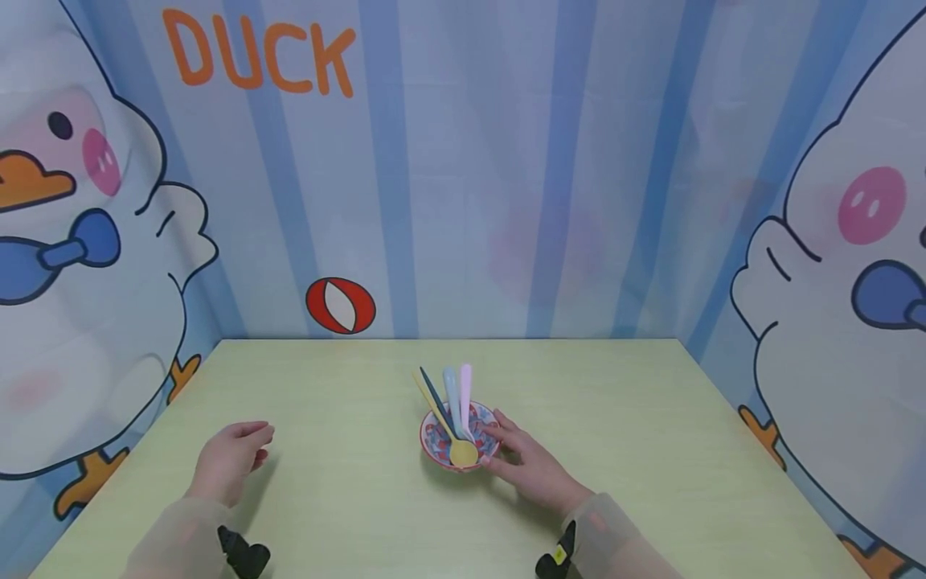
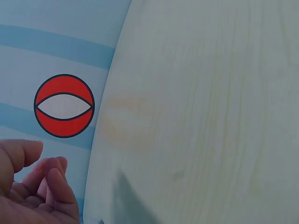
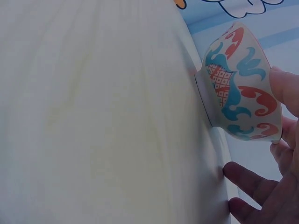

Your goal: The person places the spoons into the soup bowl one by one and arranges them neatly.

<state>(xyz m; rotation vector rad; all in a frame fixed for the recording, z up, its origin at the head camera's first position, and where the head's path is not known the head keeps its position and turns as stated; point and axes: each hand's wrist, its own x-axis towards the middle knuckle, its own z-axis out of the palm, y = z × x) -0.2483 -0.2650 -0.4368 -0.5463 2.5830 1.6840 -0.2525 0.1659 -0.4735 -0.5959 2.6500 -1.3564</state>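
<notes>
A small bowl (image 1: 434, 450) with a red rim and blue-and-red pattern sits near the middle of the table. Its outer wall (image 3: 247, 93) fills the right side of the right wrist view. Leaning in it are a yellow spoon (image 1: 463, 453), a dark blue handle (image 1: 434, 394), a light blue handle (image 1: 452, 394) and a lilac handle (image 1: 466, 386); their lower ends overlap inside. My right hand (image 1: 531, 466) pinches the bowl's right rim, thumb outside and index finger over the edge. My left hand (image 1: 227, 458) hangs loosely curled above the table's left side, holding nothing.
The pale wooden table (image 1: 347, 515) ends at a striped blue curtain (image 1: 470, 161) behind it. Printed ducks cover both side walls, and a red ball print (image 1: 341, 305) shows on the back curtain. Each wrist wears a black strap-on device (image 1: 243, 555).
</notes>
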